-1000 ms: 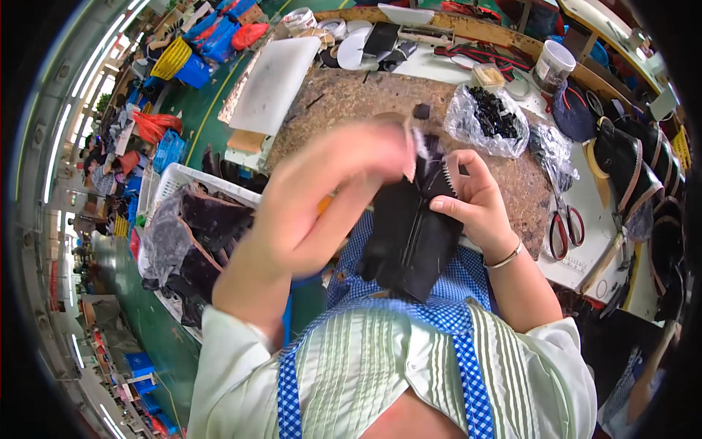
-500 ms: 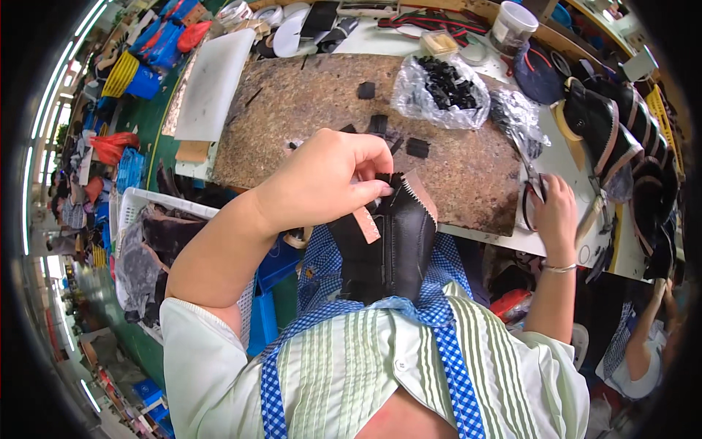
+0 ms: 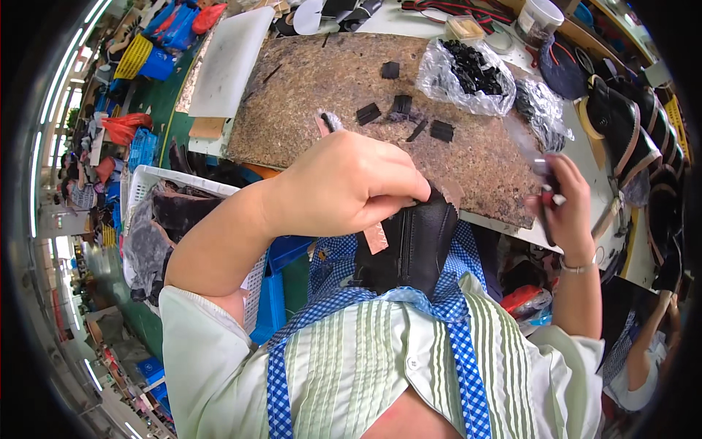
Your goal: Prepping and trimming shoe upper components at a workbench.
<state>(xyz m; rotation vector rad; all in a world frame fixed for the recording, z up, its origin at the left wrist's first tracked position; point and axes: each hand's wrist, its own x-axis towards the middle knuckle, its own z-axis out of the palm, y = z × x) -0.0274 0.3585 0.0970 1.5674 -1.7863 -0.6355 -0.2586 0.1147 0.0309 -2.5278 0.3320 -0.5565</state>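
At the far left, beyond a green floor, stand a yellow basket (image 3: pixel 134 57) and a red bag (image 3: pixel 127 129); nearer, a white crate (image 3: pixel 143 181) holds dark, leather-like pieces (image 3: pixel 191 202). Next comes a pale flat board (image 3: pixel 228 67) at the left end of the white table (image 3: pixel 398 25), where a mottled brown work board (image 3: pixel 300 88) fills the middle. The left hand (image 3: pixel 358 179) reaches over the board's near edge, thumb and fingers pinched together on the top edge of a black boot piece (image 3: pixel 428 241). That piece is in front of the person's body, against a blue checked apron (image 3: pixel 333 267), just below and to the right of the hand; its long axis, marked by a straight central seam or zip, runs from the pinched edge back toward the body. A tan strip (image 3: pixel 376 238) hangs below the fingers. Small black scraps (image 3: pixel 442 130) lie on the board beyond, then a clear bag (image 3: pixel 474 79) of black bits. The right hand (image 3: pixel 570 205), blurred, is closed around red-handled scissors (image 3: pixel 547 196), well apart from the piece, which lies to its left; the left hand is much nearer. At far right are black boots (image 3: pixel 621 139) and another person's arm (image 3: pixel 643 347).
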